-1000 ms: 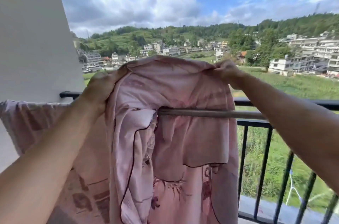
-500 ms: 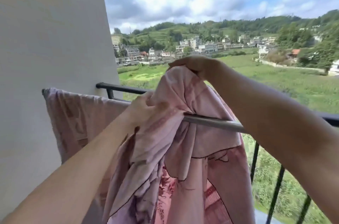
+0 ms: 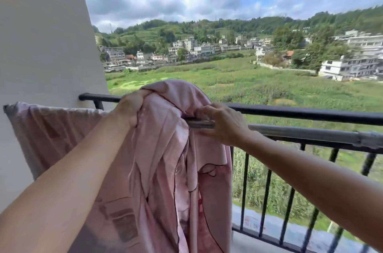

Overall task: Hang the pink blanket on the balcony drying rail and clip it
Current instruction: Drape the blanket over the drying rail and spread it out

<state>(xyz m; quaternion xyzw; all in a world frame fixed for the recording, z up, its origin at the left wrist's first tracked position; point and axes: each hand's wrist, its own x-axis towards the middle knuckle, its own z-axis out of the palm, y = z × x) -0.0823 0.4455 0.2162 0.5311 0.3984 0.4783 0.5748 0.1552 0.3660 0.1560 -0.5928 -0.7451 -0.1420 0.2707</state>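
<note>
The right hand [image 3: 223,124] has dropped from the top of the pink blanket [image 3: 165,153] to the drying rail [image 3: 300,133] at frame centre, its fingers curled around the rail. The left hand [image 3: 130,107] grips the bunched top fold. The blanket drapes over the rail at centre left.

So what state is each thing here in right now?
drying rail: horizontal, bare on the right.
pink blanket: bunched over the rail, partly spread leftward, no clip visible.
left hand: grips the bunched blanket.
right hand: curled round the rail beside the blanket.
</note>
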